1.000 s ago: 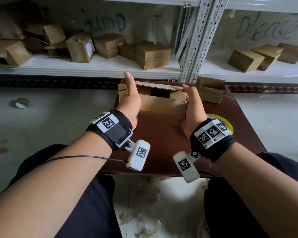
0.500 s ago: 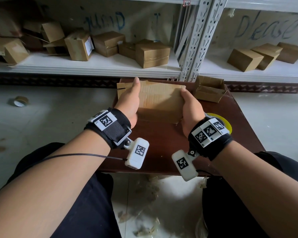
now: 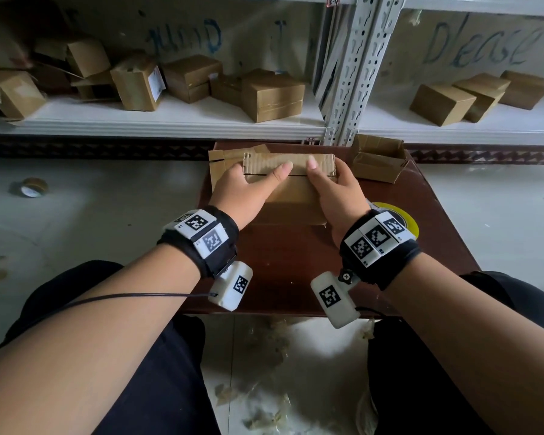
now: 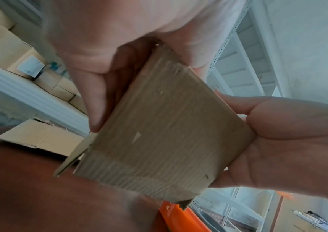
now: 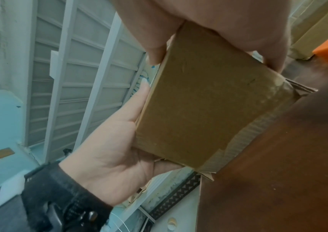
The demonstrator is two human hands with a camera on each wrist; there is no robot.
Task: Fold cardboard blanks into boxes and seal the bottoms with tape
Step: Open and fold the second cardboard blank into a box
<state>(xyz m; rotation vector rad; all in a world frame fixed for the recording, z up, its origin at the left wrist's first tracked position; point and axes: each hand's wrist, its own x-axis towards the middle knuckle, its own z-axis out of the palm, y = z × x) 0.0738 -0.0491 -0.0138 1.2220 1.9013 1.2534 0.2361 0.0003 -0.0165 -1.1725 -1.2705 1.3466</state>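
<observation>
A small brown cardboard box stands on the dark brown table. Its two long top flaps are folded in and meet at a seam. My left hand grips the box's left end, with the thumb pressing on the flaps. My right hand grips the right end the same way. In the left wrist view the box sits between both palms. The right wrist view shows a side of the box with clear tape along its lower edge. A yellow tape roll lies on the table behind my right wrist.
Flat cardboard blanks lie behind the box at the left. An open box lies at the table's back right. Finished boxes fill the white shelf beyond. Another tape roll lies on the floor at the left. An orange object sits by the table.
The box's open end showed one second ago with my hands flat on its sides. It has been turned, its flaps are down, and both thumbs have come onto the top.
</observation>
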